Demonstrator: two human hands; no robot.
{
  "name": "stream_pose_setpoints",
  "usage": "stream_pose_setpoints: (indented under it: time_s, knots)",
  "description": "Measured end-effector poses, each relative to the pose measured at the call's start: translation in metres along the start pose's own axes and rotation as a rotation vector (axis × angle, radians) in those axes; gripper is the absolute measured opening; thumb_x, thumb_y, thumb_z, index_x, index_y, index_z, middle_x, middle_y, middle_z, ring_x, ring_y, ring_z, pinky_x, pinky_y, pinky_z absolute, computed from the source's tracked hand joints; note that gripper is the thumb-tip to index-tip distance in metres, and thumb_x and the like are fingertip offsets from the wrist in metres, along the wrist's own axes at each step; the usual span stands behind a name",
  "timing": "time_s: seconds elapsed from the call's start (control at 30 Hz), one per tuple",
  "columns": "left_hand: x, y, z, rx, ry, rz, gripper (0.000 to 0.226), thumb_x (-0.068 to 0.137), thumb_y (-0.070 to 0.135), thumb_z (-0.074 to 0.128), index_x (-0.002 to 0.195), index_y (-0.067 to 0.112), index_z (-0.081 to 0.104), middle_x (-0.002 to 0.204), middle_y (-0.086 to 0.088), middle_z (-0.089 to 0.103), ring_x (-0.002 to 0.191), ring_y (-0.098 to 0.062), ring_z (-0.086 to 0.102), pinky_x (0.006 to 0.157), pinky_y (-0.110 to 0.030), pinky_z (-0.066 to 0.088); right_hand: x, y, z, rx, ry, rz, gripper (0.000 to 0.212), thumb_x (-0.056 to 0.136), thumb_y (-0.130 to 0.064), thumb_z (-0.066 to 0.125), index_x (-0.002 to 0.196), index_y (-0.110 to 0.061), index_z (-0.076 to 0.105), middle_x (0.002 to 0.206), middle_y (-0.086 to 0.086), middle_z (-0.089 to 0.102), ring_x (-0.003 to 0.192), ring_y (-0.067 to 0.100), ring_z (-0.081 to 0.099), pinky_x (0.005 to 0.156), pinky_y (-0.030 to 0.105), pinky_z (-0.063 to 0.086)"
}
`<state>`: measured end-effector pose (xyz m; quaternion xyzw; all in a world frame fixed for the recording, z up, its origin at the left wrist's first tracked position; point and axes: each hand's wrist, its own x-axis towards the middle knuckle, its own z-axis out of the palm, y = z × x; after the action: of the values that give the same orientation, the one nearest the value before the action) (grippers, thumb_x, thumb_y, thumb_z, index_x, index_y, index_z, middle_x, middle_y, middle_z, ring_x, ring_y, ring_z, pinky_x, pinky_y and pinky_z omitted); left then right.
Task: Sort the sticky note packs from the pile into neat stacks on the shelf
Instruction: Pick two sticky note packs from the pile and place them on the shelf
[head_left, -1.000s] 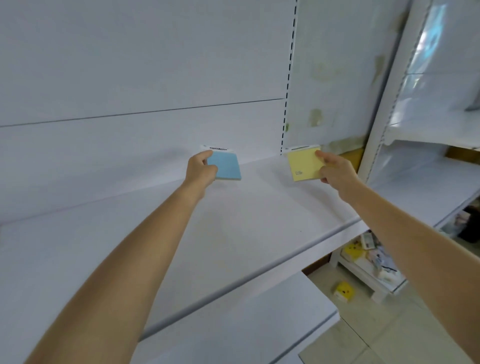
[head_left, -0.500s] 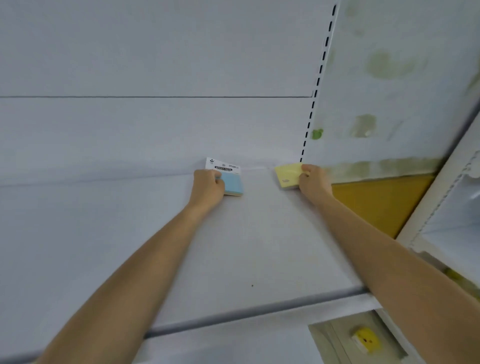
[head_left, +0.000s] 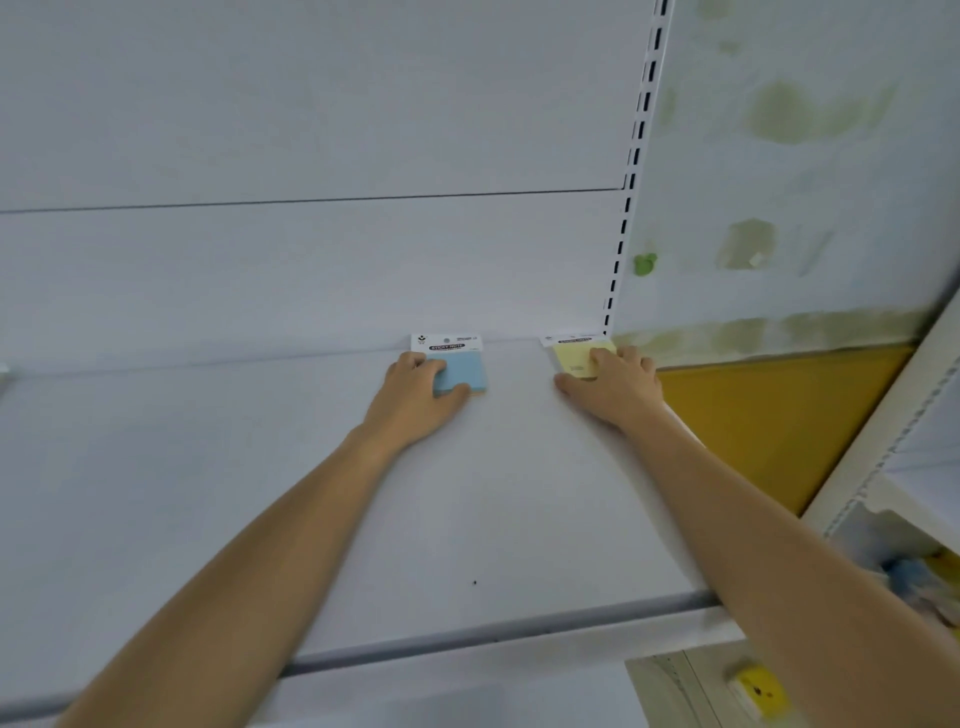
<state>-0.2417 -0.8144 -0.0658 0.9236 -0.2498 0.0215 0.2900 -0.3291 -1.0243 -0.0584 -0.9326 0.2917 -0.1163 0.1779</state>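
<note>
A blue sticky note pack (head_left: 466, 367) with a white header card lies flat on the white shelf (head_left: 260, 519), up against the back panel. My left hand (head_left: 415, 400) rests on it, fingers on its left part and thumb along its near edge. A yellow sticky note pack (head_left: 571, 358) lies at the shelf's back right corner. My right hand (head_left: 613, 384) covers its right half, with fingers on top and thumb at its near edge.
A slotted upright (head_left: 631, 171) runs up from the back right corner. Beyond it are a stained wall and a yellow panel (head_left: 769, 415). A yellow item (head_left: 756, 691) lies on the floor at the lower right. Another shelf unit (head_left: 914, 467) stands at the right.
Both hands carried the packs from mid-air to the back of the shelf and set them down flat against the back panel. The view has moved closer to the shelf.
</note>
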Motion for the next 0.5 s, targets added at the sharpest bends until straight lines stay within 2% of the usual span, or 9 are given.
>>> stream_pose_setpoints:
  time_s: [0.13, 0.23, 0.3, 0.37, 0.5]
  knots:
    - [0.0, 0.002, 0.0, 0.046, 0.001, 0.008, 0.053, 0.088, 0.04, 0.052, 0.132, 0.012, 0.044, 0.142, -0.007, 0.036, 0.133, -0.024, 0.033, 0.107, -0.034, 0.033, 0.001, 0.002, 0.004, -0.031, 0.003, -0.017, 0.061, 0.081, -0.057, 0.047, 0.123, -0.014, 0.046, 0.137, 0.015, 0.037, 0.127, 0.034, 0.03, 0.105, 0.041, 0.026]
    - [-0.004, 0.006, -0.002, 0.089, 0.043, -0.001, 0.053, 0.09, 0.044, 0.047, 0.133, 0.013, 0.043, 0.145, -0.004, 0.035, 0.134, -0.024, 0.032, 0.104, -0.037, 0.036, -0.002, -0.001, 0.003, -0.044, 0.069, -0.073, 0.064, 0.082, -0.059, 0.045, 0.133, -0.022, 0.039, 0.149, 0.012, 0.025, 0.138, 0.032, 0.018, 0.114, 0.043, 0.012]
    - [-0.007, 0.007, -0.009, 0.157, 0.086, 0.019, 0.051, 0.092, 0.044, 0.041, 0.134, 0.015, 0.04, 0.146, -0.001, 0.035, 0.134, -0.022, 0.032, 0.102, -0.039, 0.038, -0.005, -0.007, 0.001, -0.01, 0.137, -0.215, 0.058, 0.086, -0.054, 0.045, 0.137, -0.026, 0.038, 0.152, 0.006, 0.024, 0.141, 0.027, 0.015, 0.116, 0.041, 0.008]
    - [-0.01, 0.004, -0.023, 0.245, 0.13, 0.041, 0.046, 0.095, 0.04, 0.035, 0.134, 0.016, 0.04, 0.145, -0.001, 0.038, 0.133, -0.022, 0.035, 0.1, -0.038, 0.038, -0.013, -0.02, 0.003, -0.015, 0.158, -0.416, 0.05, 0.09, -0.046, 0.045, 0.135, -0.026, 0.042, 0.15, 0.002, 0.031, 0.14, 0.023, 0.02, 0.116, 0.038, 0.009]
    - [-0.016, -0.011, -0.076, 0.367, 0.195, 0.006, 0.045, 0.098, 0.038, 0.029, 0.137, 0.018, 0.039, 0.141, -0.006, 0.044, 0.129, -0.028, 0.041, 0.099, -0.041, 0.038, -0.035, -0.063, 0.016, -0.061, 0.098, -0.734, 0.042, 0.091, -0.038, 0.046, 0.132, -0.026, 0.047, 0.144, -0.001, 0.042, 0.136, 0.018, 0.032, 0.114, 0.034, 0.014]
